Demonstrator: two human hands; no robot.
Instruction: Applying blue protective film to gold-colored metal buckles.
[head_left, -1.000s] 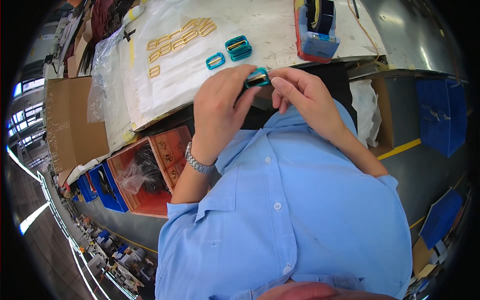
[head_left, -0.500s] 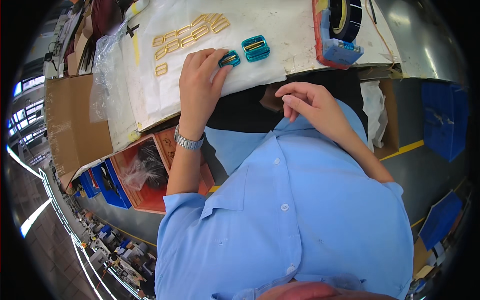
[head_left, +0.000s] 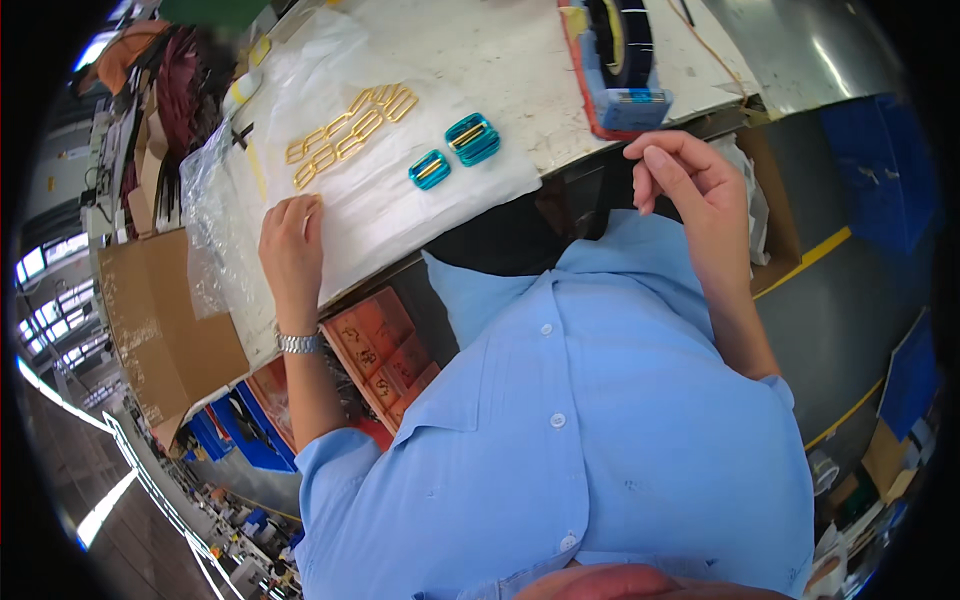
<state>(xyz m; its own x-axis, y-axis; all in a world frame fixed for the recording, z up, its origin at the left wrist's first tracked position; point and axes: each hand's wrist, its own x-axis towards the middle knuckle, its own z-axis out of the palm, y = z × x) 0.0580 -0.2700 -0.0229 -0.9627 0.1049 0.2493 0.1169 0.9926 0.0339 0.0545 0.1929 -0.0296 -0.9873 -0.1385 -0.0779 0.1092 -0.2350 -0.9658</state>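
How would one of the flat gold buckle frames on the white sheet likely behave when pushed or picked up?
A gold frame looks thin and metallic, so probably stiff and light. Lying flat on the white sheet, it would likely slide, not roll, and may be fiddly to pinch.

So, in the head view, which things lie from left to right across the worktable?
Left hand → flat gold metal buckles → small teal wrapped buckle → larger teal wrapped buckle stack → blue tape dispenser → right hand.
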